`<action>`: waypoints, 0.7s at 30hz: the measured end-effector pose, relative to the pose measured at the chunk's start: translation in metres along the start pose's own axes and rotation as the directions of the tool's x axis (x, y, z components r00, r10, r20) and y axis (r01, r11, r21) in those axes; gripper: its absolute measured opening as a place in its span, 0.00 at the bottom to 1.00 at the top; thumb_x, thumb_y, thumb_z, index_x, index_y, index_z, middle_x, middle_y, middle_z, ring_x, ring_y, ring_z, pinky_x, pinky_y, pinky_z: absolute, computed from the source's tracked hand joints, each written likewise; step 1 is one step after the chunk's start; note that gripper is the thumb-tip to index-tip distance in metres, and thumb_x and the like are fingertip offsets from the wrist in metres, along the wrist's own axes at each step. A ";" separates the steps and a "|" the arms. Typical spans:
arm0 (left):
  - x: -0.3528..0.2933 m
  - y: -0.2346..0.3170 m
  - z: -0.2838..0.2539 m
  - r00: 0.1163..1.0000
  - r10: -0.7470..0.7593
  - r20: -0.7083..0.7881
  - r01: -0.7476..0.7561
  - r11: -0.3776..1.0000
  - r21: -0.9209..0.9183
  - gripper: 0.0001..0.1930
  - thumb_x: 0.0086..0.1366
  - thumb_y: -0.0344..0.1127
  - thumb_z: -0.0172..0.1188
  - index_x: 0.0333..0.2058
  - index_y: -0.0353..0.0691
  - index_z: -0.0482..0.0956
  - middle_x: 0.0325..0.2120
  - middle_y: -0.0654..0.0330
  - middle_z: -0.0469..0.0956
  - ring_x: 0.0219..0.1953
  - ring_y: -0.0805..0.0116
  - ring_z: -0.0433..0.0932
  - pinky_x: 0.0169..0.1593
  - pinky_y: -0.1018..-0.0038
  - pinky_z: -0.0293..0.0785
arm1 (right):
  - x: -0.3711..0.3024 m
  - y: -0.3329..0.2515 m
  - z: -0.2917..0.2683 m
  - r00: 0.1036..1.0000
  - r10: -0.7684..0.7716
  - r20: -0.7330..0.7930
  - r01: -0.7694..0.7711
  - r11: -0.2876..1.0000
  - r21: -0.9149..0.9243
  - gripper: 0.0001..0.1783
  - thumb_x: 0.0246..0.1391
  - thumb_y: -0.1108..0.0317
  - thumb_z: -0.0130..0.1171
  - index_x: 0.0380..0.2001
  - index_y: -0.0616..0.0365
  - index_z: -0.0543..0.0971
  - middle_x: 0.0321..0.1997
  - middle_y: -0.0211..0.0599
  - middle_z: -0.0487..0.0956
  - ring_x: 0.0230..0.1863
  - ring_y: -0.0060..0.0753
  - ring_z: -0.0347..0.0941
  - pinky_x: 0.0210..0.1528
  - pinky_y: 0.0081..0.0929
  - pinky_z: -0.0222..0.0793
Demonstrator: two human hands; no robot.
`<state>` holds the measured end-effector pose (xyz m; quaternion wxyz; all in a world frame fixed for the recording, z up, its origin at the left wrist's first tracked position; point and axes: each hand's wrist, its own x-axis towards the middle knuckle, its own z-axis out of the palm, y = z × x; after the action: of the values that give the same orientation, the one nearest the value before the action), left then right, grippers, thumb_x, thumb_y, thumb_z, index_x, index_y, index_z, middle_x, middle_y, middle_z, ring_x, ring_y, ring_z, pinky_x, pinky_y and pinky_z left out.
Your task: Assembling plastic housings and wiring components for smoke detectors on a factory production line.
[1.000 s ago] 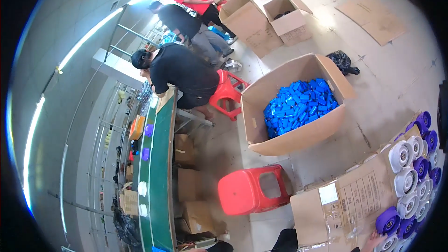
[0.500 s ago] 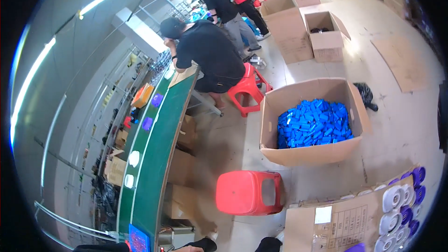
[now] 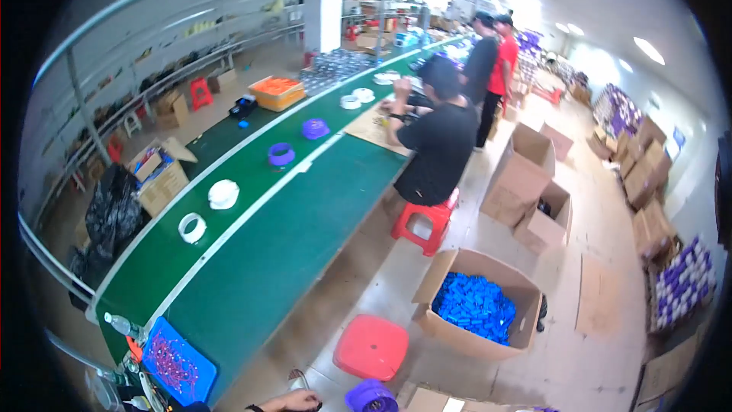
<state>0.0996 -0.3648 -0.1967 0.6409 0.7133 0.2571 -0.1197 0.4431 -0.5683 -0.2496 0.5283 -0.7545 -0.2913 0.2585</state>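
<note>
My left hand (image 3: 302, 399) comes in at the lower edge with a dark band at the wrist. Its fingers look curled; a small dark patch lies at the fingertips, and I cannot make out what it is. To the right of that hand, a purple round housing (image 3: 371, 396) is cut by the lower edge; what supports it is hidden. My right hand is not in view. Left of my left hand, a blue tray (image 3: 181, 362) of thin red-and-purple pieces rests on the green workbench (image 3: 282, 290).
White rings (image 3: 192, 227) and purple rings (image 3: 281, 155) line the green conveyor belt. A red stool (image 3: 371, 347) stands before me, with a carton (image 3: 476, 339) of blue pieces beyond. A seated co-worker (image 3: 438, 137) works by the belt. A clear bottle (image 3: 126, 326) lies near the tray.
The view has swung up and to the left, so more of the belt and room shows. My left hand has come further into view. The purple housing now appears by the lower edge.
</note>
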 end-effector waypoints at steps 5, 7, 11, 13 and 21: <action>-0.053 0.082 -0.116 0.966 -0.011 -0.258 -0.105 0.895 -0.434 0.25 0.66 0.44 0.54 0.58 0.39 0.62 0.40 0.56 0.78 0.40 0.66 0.78 0.38 0.72 0.77 | 0.053 -0.232 0.124 0.921 0.002 0.390 0.126 0.945 -0.302 0.18 0.45 0.69 0.57 0.43 0.57 0.77 0.39 0.51 0.79 0.44 0.49 0.76 0.46 0.40 0.70; -0.096 0.104 -0.140 0.917 -0.050 -0.395 -0.215 0.772 -0.598 0.30 0.66 0.45 0.55 0.60 0.37 0.57 0.42 0.52 0.76 0.42 0.65 0.78 0.37 0.71 0.78 | 0.067 -0.271 0.170 0.848 -0.048 0.527 0.264 0.901 -0.343 0.17 0.44 0.67 0.57 0.41 0.57 0.79 0.34 0.53 0.79 0.41 0.47 0.78 0.45 0.38 0.72; -0.154 0.074 -0.177 0.864 -0.191 -0.465 -0.203 0.715 -0.669 0.31 0.65 0.44 0.57 0.59 0.34 0.56 0.44 0.49 0.75 0.37 0.63 0.80 0.34 0.71 0.79 | 0.079 -0.356 0.268 0.702 -0.040 0.711 0.446 0.803 -0.396 0.14 0.41 0.68 0.56 0.32 0.65 0.79 0.29 0.59 0.76 0.35 0.59 0.75 0.39 0.47 0.71; -0.169 0.047 -0.185 0.853 -0.257 -0.455 -0.184 0.668 -0.721 0.31 0.64 0.45 0.57 0.58 0.33 0.57 0.44 0.49 0.75 0.36 0.63 0.80 0.35 0.71 0.78 | 0.081 -0.337 0.305 0.613 -0.067 0.787 0.545 0.757 -0.361 0.13 0.38 0.68 0.56 0.27 0.66 0.79 0.27 0.61 0.76 0.33 0.60 0.75 0.38 0.48 0.72; -0.182 0.034 -0.212 0.699 -0.376 -0.608 -0.265 0.654 -0.709 0.27 0.65 0.51 0.54 0.47 0.30 0.68 0.34 0.49 0.76 0.31 0.65 0.79 0.35 0.71 0.77 | 0.102 -0.350 0.387 0.512 0.020 0.859 0.595 0.712 -0.372 0.14 0.36 0.68 0.55 0.29 0.62 0.80 0.29 0.57 0.77 0.34 0.57 0.76 0.40 0.44 0.73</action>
<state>-0.0690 -0.1982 -0.0447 0.7200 0.3589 0.5328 0.2623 0.1860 -0.1504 -0.0454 0.0841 -0.6111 -0.6986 0.3625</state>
